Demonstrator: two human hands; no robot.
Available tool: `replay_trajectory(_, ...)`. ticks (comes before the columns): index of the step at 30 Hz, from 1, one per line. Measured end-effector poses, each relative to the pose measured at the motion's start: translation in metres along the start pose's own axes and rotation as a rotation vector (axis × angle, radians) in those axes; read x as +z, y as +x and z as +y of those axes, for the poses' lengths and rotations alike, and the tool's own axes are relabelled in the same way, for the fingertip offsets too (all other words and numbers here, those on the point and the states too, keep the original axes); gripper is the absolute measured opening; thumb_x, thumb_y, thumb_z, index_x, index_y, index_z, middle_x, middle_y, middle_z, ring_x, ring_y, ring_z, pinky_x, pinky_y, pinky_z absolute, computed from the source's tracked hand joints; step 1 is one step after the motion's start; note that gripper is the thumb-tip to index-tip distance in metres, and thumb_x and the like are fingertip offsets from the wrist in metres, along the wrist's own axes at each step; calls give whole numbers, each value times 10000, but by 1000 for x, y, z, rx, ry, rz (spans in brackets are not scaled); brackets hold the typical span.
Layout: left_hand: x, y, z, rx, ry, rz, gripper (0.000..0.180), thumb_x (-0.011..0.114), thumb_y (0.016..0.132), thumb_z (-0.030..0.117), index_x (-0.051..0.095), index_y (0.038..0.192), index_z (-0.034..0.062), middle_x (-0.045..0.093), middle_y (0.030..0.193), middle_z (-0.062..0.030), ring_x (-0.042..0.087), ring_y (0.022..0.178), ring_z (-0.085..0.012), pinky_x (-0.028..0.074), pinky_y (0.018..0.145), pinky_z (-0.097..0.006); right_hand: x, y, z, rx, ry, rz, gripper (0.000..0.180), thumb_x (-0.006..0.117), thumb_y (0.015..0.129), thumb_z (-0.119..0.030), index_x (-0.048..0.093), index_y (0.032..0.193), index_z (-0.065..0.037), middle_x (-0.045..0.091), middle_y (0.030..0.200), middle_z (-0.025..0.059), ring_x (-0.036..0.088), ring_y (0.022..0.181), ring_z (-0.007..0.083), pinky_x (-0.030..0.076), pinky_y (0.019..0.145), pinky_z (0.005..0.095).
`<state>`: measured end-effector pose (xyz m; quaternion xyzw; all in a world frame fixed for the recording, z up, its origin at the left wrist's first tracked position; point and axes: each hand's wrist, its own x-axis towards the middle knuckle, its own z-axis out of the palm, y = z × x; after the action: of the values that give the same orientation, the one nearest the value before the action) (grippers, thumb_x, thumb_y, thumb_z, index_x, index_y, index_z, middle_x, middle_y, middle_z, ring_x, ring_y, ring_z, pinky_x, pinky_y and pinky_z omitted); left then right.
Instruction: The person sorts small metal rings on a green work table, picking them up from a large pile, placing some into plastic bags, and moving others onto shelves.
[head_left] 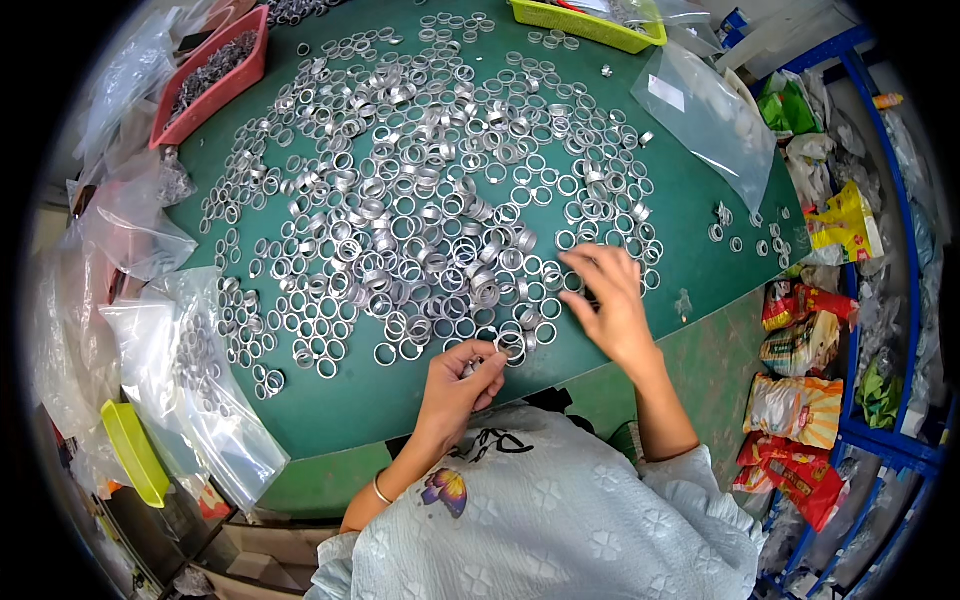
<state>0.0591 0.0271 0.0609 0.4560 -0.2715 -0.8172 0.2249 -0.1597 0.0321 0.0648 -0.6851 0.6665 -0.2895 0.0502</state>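
Note:
A wide pile of silvery metal rings (430,215) covers the middle of the green table (330,410), some lying flat and some standing on edge. At the pile's near edge, my left hand (462,388) is closed, with thumb and forefinger pinching a metal ring (511,347). Small grey pieces show within its curled fingers, too small to name. Farther right, my right hand (610,305) hovers over the pile's right edge. Its thumb and fingers are apart, and I see nothing between them. The nearest loose rings lie just left of its fingertips.
A red basket (210,75) of small metal parts stands at the far left, a yellow-green basket (590,25) at the far edge. Clear plastic bags (715,125) lie right and left. A yellow-green tray (135,455) sits lower left. Blue shelving (880,130) and colourful packets (795,405) line the right.

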Motion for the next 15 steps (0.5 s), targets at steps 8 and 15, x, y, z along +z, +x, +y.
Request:
replay_trajectory(8, 0, -4, 1, 6, 8, 0, 87, 610, 852, 130, 610, 863, 44, 536, 626, 18, 450, 506, -23, 295, 419, -153, 4, -3, 23, -55, -6, -42, 181, 644, 714, -40, 622, 894, -48, 573, 901, 44, 505, 892, 206, 327, 804, 367)
replay_trajectory(15, -3, -3, -2, 7, -3, -19, 86, 614, 851, 132, 612, 865, 48, 539, 629, 17, 443, 502, -21, 291, 418, -155, 7, 0, 7, -42, -41, 8, 119, 674, 698, -74, 630, 807, -56, 577, 862, 48, 513, 872, 213, 323, 788, 355)
